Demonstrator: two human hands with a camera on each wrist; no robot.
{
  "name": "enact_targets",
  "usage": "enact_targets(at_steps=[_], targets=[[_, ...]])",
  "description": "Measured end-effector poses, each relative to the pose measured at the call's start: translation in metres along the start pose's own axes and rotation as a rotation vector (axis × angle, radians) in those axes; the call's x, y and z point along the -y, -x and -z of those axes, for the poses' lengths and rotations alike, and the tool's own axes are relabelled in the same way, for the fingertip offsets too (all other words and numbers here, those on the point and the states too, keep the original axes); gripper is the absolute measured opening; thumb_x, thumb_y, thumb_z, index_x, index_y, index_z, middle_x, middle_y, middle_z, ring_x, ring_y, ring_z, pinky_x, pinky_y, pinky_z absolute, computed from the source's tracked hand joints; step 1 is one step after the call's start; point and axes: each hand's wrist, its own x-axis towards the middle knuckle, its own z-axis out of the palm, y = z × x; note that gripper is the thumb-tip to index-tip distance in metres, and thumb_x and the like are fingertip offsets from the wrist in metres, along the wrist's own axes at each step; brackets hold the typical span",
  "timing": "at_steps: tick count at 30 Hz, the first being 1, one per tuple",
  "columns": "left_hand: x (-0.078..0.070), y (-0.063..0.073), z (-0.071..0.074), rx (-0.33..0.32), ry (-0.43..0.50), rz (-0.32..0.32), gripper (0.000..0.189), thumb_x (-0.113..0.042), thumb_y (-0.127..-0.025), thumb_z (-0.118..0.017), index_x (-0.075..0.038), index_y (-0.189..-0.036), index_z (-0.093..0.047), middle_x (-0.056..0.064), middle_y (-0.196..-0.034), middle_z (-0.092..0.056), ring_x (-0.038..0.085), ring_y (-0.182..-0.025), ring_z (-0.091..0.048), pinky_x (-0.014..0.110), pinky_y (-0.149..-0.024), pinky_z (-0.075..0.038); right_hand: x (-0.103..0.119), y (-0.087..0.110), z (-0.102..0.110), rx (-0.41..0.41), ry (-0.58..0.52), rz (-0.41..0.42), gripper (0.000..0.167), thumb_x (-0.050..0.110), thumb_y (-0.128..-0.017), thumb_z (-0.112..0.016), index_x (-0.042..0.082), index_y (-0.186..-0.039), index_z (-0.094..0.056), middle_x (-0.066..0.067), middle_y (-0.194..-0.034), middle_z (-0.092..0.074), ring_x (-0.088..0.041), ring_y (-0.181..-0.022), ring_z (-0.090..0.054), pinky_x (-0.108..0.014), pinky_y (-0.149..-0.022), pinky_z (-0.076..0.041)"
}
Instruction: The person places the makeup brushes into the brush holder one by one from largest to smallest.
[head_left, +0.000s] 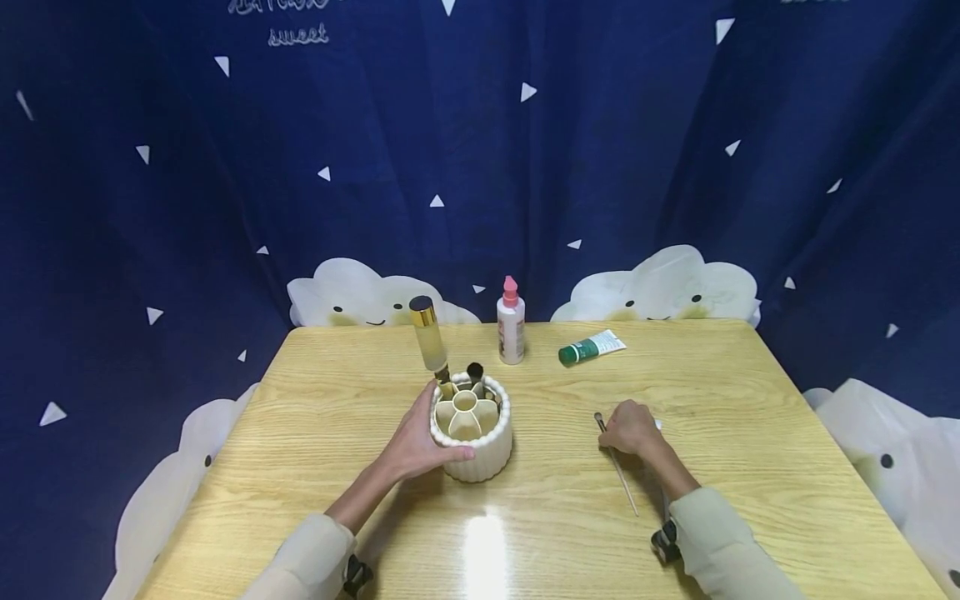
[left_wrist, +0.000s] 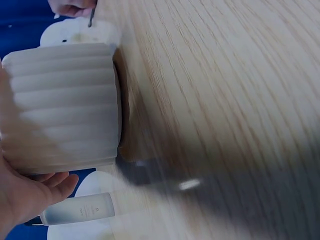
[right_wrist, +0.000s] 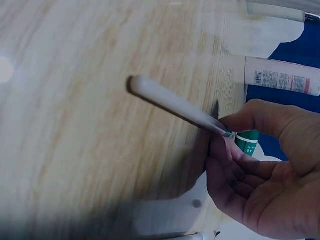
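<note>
My left hand (head_left: pixel 416 442) grips the near left side of a white ribbed round holder (head_left: pixel 483 460), thumb along its front and fingers round the far side. The holder stands upright on the table, its top split into petal-shaped compartments. A dark-headed makeup brush (head_left: pixel 475 372) stands in a back compartment. On the right, my right hand (head_left: pixel 628 427) pinches a thin makeup brush between thumb and forefinger near its head. Its pale handle (right_wrist: pixel 172 102) points back toward me, low over the table. Under the right forearm, another slim pale-handled item (right_wrist: pixel 186 236) is partly hidden.
Behind the holder stands a clear bottle (head_left: pixel 431 346) with a black and gold cap. A white bottle (head_left: pixel 512 333) with a pink top is at the back middle. To its right lies a green and white tube (head_left: pixel 592 347). A blue curtain (head_left: pixel 480 167) hangs behind the table.
</note>
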Motion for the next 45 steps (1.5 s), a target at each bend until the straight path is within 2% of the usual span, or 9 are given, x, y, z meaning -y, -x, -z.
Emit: enact_targets(at_steps=[6, 9, 13, 19, 26, 32, 39, 42, 45], targets=[[-0.002, 0.002, 0.0, -0.003, 0.012, -0.004, 0.129, -0.052, -0.055, -0.087, -0.012, -0.152, -0.013, 0.018, -0.149, -0.037, 0.036, -0.133, -0.041, 0.057, -0.109, -0.034, 0.003, 0.001, 0.002, 0.024, -0.032, -0.025, 0.041, 0.011, -0.071, -0.071, 0.019, -0.043, -0.042, 0.011, -0.038, -0.032, -0.003, -0.038, -0.025, -0.014, -0.039, -0.02], [-0.002, 0.003, 0.001, 0.003, -0.008, -0.003, 0.128, -0.055, -0.056, -0.084, -0.012, -0.153, -0.012, 0.017, -0.151, -0.034, 0.037, -0.135, -0.039, 0.058, -0.109, -0.033, 0.007, 0.002, 0.006, 0.024, -0.07, -0.03, 0.027, 0.011, -0.071, -0.07, 0.013, -0.051, -0.053, 0.008, -0.044, -0.043, -0.006, -0.043, -0.036, -0.016, -0.041, -0.028], [-0.001, 0.005, 0.002, 0.01, -0.02, -0.008, 0.122, -0.057, -0.063, -0.079, -0.012, -0.153, -0.011, 0.017, -0.154, -0.028, 0.036, -0.139, -0.033, 0.058, -0.111, -0.029, 0.016, 0.004, 0.014, -0.026, -0.117, 0.008, 0.006, 0.01, -0.071, -0.067, 0.005, -0.071, -0.065, -0.002, -0.061, -0.061, -0.013, -0.057, -0.053, -0.022, -0.049, -0.042], [-0.002, 0.007, 0.003, 0.0, -0.004, -0.035, 0.112, -0.054, -0.07, -0.075, -0.011, -0.153, -0.013, 0.017, -0.153, -0.029, 0.036, -0.139, -0.033, 0.058, -0.111, -0.029, 0.04, 0.009, 0.025, -0.119, -0.165, 0.092, 0.013, 0.01, -0.073, -0.062, 0.003, -0.082, -0.066, -0.005, -0.07, -0.063, -0.014, -0.063, -0.055, -0.023, -0.057, -0.045], [-0.003, 0.006, 0.003, -0.01, -0.023, 0.001, 0.118, -0.057, -0.064, -0.077, -0.008, -0.152, -0.015, 0.019, -0.152, -0.032, 0.037, -0.138, -0.033, 0.059, -0.11, -0.03, 0.071, 0.016, 0.035, -0.187, -0.229, 0.174, 0.013, 0.008, -0.075, -0.062, 0.002, -0.085, -0.068, -0.004, -0.073, -0.067, -0.007, -0.062, -0.056, -0.02, -0.059, -0.046], [-0.004, 0.002, 0.003, -0.008, 0.017, 0.028, 0.122, -0.056, -0.06, -0.081, -0.011, -0.152, -0.015, 0.016, -0.149, -0.036, 0.036, -0.134, -0.04, 0.058, -0.107, -0.035, 0.093, 0.022, 0.04, -0.259, -0.321, 0.242, 0.014, 0.005, -0.075, -0.064, 0.0, -0.087, -0.068, -0.011, -0.08, -0.07, -0.007, -0.065, -0.061, -0.016, -0.061, -0.051], [-0.004, 0.003, 0.001, 0.01, 0.041, 0.061, 0.125, -0.056, -0.061, -0.081, -0.008, -0.152, -0.011, 0.021, -0.154, -0.026, 0.04, -0.137, -0.034, 0.06, -0.108, -0.031, 0.11, 0.023, 0.043, -0.326, -0.433, 0.279, 0.015, 0.005, -0.077, -0.065, 0.0, -0.09, -0.067, -0.014, -0.083, -0.07, -0.006, -0.069, -0.062, -0.013, -0.064, -0.052], [-0.005, 0.003, -0.001, -0.005, 0.034, 0.043, 0.123, -0.057, -0.061, -0.081, -0.008, -0.152, -0.013, 0.019, -0.153, -0.029, 0.038, -0.137, -0.034, 0.059, -0.109, -0.031, 0.115, 0.021, 0.043, -0.376, -0.494, 0.295, 0.014, 0.005, -0.077, -0.065, -0.001, -0.09, -0.067, -0.016, -0.084, -0.07, -0.002, -0.068, -0.061, -0.012, -0.064, -0.052], [-0.005, 0.004, -0.002, -0.028, 0.035, 0.015, 0.119, -0.057, -0.061, -0.081, -0.011, -0.151, -0.019, 0.014, -0.147, -0.039, 0.033, -0.133, -0.041, 0.055, -0.109, -0.035, 0.12, 0.022, 0.042, -0.42, -0.57, 0.317, 0.015, 0.005, -0.078, -0.066, -0.002, -0.091, -0.066, -0.018, -0.085, -0.069, 0.002, -0.068, -0.06, -0.011, -0.063, -0.052]])
